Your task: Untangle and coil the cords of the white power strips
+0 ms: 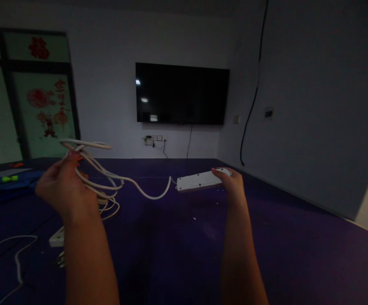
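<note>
My left hand (65, 182) is closed round a bundle of looped white cable (96, 163) at the left, raised above the dark purple surface. From that bundle a single strand sags and runs right to the near end of a white power strip (196, 181). My right hand (231, 182) grips the strip's far right end, thumb on top. The strip's screwed back faces me, so its sockets are hidden. Partly behind my left forearm lie another white power strip (57, 238) and a plug (61, 259), with more coiled cable (109, 207) beyond my wrist.
The purple tabletop (177, 254) bears small white scraps. A loose white cable (18, 258) lies at lower left, and blue fabric (12, 186) with a green item sits farther back. A television (182, 94) hangs on the far wall; a dark cable (250, 110) hangs at right.
</note>
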`<move>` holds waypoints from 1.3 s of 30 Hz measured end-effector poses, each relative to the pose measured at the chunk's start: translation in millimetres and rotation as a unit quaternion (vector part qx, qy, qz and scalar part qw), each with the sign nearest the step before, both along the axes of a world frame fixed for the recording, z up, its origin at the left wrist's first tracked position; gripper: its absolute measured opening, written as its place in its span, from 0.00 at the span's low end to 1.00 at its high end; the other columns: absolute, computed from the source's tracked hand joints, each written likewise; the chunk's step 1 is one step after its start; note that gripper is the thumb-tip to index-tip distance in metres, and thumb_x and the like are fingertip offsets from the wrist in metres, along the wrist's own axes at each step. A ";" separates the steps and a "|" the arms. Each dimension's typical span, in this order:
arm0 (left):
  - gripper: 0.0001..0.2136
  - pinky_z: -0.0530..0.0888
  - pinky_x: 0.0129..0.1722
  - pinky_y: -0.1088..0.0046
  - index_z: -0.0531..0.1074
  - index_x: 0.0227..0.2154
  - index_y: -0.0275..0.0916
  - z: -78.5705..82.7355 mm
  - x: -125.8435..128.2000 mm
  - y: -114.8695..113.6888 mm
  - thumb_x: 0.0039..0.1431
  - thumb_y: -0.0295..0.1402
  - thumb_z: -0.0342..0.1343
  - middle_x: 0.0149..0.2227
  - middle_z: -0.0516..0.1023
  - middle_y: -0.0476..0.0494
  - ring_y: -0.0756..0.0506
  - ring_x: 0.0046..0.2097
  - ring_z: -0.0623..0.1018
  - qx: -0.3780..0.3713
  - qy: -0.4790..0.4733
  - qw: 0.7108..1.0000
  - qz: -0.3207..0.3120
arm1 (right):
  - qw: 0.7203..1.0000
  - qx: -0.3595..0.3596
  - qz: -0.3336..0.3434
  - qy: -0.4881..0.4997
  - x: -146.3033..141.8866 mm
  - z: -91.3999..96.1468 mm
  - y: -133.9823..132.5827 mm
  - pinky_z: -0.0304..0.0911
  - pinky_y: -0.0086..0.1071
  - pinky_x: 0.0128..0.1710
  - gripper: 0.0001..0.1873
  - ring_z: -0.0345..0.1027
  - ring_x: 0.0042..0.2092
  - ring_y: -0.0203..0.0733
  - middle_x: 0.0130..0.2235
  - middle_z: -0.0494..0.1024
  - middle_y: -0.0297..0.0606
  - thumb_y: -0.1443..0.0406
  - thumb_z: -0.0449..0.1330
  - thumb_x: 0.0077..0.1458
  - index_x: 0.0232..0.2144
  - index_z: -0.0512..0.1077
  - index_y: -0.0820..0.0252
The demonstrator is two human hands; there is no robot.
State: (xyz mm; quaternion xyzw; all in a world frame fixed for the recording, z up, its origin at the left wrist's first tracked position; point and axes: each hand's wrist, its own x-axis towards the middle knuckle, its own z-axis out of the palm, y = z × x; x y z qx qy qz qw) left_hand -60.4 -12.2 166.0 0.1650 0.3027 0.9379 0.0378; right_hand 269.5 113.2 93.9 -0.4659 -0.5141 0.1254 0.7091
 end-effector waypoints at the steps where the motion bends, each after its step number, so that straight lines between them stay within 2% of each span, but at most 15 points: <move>1: 0.06 0.62 0.22 0.74 0.66 0.17 0.34 -1.5 -1.3 2.7 0.36 0.26 0.60 0.17 0.64 0.55 0.53 0.22 0.66 0.017 0.010 0.999 0.030 | 0.997 -0.051 0.026 0.042 -5.2 -4.4 4.3 0.52 0.27 0.19 0.20 0.61 0.21 0.35 0.20 0.71 0.34 0.55 0.66 0.30 0.25 0.73 0.65; 4: 0.07 0.66 0.28 0.71 0.67 0.17 0.35 -4.4 -4.8 8.9 0.34 0.28 0.61 0.19 0.67 0.54 0.51 0.26 0.69 0.054 0.032 0.993 0.103 | 0.973 -0.171 0.078 0.134 -22.5 -18.6 17.4 0.46 0.25 0.16 0.18 0.57 0.18 0.31 0.17 0.67 0.30 0.59 0.67 0.27 0.22 0.69 0.64; 7: 0.08 0.66 0.29 0.71 0.67 0.17 0.36 -5.2 -6.1 11.0 0.33 0.28 0.63 0.19 0.67 0.54 0.50 0.27 0.70 0.055 0.040 0.989 0.130 | 0.959 -0.209 0.104 0.161 -35.7 -33.4 29.2 0.46 0.25 0.15 0.17 0.56 0.18 0.31 0.16 0.66 0.30 0.59 0.67 0.28 0.20 0.67 0.62; 13: 0.09 0.66 0.28 0.73 0.70 0.18 0.33 -6.8 -1.3 13.8 0.34 0.31 0.64 0.17 0.66 0.55 0.52 0.24 0.69 0.041 0.094 0.990 0.101 | 0.955 -0.185 0.182 0.141 -47.7 -52.4 37.9 0.55 0.25 0.20 0.22 0.63 0.23 0.33 0.22 0.70 0.30 0.59 0.67 0.27 0.28 0.67 0.60; 19: 0.10 0.61 0.23 0.75 0.72 0.19 0.33 -12.4 0.6 21.3 0.33 0.33 0.65 0.16 0.65 0.56 0.54 0.21 0.64 -0.049 0.147 0.988 0.013 | 0.968 -0.114 0.207 0.086 -55.9 -56.7 47.4 0.60 0.27 0.26 0.26 0.63 0.24 0.33 0.22 0.69 0.28 0.61 0.69 0.21 0.28 0.67 0.62; 23: 0.11 0.62 0.23 0.75 0.71 0.19 0.33 -15.0 3.0 26.0 0.33 0.34 0.65 0.15 0.64 0.56 0.53 0.21 0.65 -0.087 0.170 0.981 -0.039 | 0.974 -0.099 0.198 0.040 -56.9 -63.0 54.2 0.59 0.29 0.26 0.25 0.62 0.24 0.34 0.23 0.69 0.30 0.59 0.67 0.22 0.28 0.68 0.63; 27: 0.12 0.63 0.24 0.74 0.72 0.19 0.34 -14.9 8.7 28.1 0.32 0.36 0.65 0.18 0.68 0.53 0.52 0.23 0.67 -0.109 0.178 0.975 -0.075 | 0.977 -0.097 0.186 0.033 -52.3 -68.9 57.7 0.60 0.30 0.27 0.26 0.62 0.25 0.35 0.24 0.69 0.31 0.58 0.67 0.23 0.29 0.68 0.63; 34: 0.11 0.65 0.26 0.74 0.72 0.19 0.35 -20.7 12.6 38.4 0.35 0.38 0.63 0.20 0.69 0.52 0.51 0.24 0.68 -0.177 0.234 0.951 -0.100 | 0.995 -0.023 0.085 -0.047 -46.4 -70.8 61.2 0.60 0.30 0.28 0.21 0.63 0.28 0.37 0.27 0.72 0.34 0.60 0.63 0.31 0.33 0.69 0.61; 39: 0.12 0.62 0.25 0.76 0.70 0.18 0.35 -31.9 11.7 56.8 0.35 0.40 0.63 0.18 0.67 0.53 0.52 0.23 0.65 -0.206 0.271 0.933 -0.114 | 0.992 0.013 0.060 -0.109 -51.5 -75.9 62.1 0.61 0.31 0.31 0.19 0.65 0.31 0.39 0.31 0.73 0.35 0.62 0.59 0.37 0.36 0.71 0.60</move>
